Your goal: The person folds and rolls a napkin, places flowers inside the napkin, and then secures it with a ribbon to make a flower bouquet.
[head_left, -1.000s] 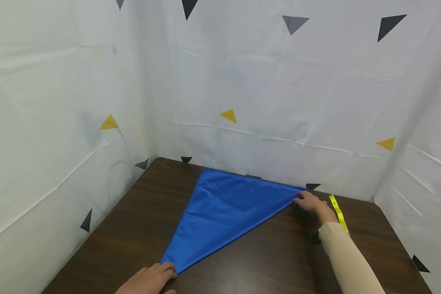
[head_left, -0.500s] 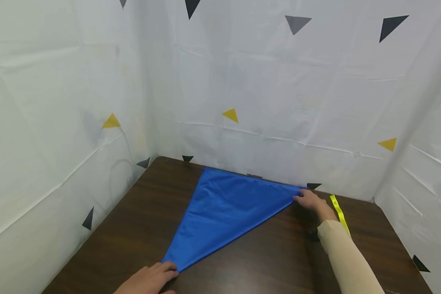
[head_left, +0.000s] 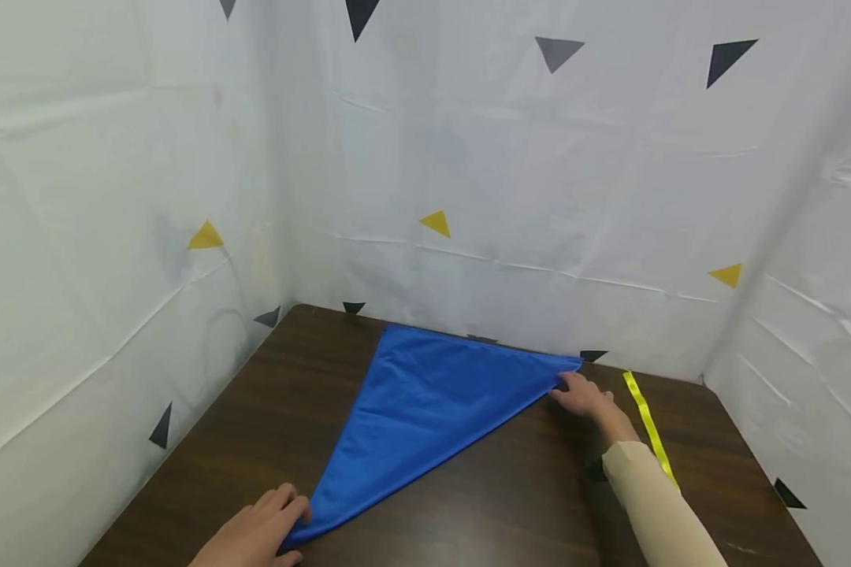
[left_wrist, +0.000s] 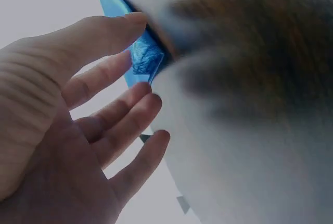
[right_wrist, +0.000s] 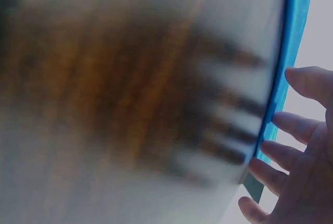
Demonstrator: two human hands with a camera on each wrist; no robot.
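- Head view: a person's left hand (head_left: 254,526) is at the near corner of a satiny blue cloth (head_left: 418,417), its fingers gently bent and touching the fabric.
- Left wrist view: that hand's thumb and fingers are relaxed and parted, with a gap between thumb and index finger. The cloth's corner lies just beside the fingertips, some of which touch it.
- Right hand (head_left: 583,395): reaches to the cloth's right corner, by the far edge of the brown wood-grain tabletop (head_left: 269,386). In the right wrist view its fingers are spread and slightly bent, thumb well apart, fingertips along the cloth's border.
- The cloth: spread in a long triangle. One side runs along the tabletop's far edge, starting just right of the far left corner; the third corner points toward the near side, left of centre. Soft wrinkles cross its left part; the long side facing the person is smooth.
- A bright yellow ribbon (head_left: 648,424) runs from the far edge, near the far right corner, toward the person, just beside the beige sleeve (head_left: 659,504) of the right arm.
- White sheeting (head_left: 369,165) with yellow, grey and black triangles hangs around the tabletop.
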